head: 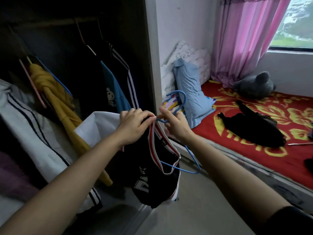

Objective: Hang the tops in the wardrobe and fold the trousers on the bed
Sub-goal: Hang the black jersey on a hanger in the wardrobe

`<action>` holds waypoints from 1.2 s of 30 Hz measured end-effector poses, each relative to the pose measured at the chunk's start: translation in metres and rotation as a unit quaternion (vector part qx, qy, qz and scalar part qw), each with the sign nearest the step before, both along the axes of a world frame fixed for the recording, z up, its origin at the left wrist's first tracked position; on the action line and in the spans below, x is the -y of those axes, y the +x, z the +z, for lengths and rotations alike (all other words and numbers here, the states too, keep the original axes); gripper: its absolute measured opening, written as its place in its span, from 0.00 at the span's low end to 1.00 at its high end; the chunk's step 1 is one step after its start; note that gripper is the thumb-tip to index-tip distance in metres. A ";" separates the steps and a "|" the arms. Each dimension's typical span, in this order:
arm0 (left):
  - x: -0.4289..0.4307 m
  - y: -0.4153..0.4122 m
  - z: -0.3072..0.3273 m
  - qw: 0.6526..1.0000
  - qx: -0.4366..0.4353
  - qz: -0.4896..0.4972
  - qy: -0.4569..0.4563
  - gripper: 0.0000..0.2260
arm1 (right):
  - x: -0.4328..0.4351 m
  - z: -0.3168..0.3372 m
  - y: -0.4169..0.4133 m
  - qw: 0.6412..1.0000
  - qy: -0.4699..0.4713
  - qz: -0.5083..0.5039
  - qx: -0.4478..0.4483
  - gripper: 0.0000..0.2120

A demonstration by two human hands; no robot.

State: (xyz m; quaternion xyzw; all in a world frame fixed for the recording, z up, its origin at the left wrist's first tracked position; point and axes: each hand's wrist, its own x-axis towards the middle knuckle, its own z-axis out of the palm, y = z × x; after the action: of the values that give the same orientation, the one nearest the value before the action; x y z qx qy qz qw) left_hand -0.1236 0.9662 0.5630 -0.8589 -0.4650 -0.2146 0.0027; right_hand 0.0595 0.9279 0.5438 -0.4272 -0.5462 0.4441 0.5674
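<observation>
Pink curtain (pixel 240 39) beside daylit window (pixel 298 22)

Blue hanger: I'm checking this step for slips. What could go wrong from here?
Only one arm of the blue hanger seems inside the black top; if the left hand loosens, the top may slide off. The right hand pinches thin wire, so the hanger could twist.

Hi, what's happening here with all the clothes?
A person stands at an open wardrobe, fitting a black top onto a blue hanger. The left hand grips the top's striped collar while the right hand holds the hanger, part of which seems to pass through the neck opening. The top is not yet on the rail. A dark garment lies on the bed.
</observation>
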 end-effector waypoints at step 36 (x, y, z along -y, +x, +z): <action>-0.021 -0.003 0.009 0.953 0.131 0.200 0.188 0.18 | -0.027 -0.077 -0.020 0.933 0.147 0.015 0.329 0.11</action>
State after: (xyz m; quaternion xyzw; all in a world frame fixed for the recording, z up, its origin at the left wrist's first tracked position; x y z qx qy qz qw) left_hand -0.1269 0.9874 0.5722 -0.6966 -0.5747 -0.4041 0.1457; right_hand 0.0393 0.9547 0.4669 -0.4532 -0.7674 0.2020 0.4060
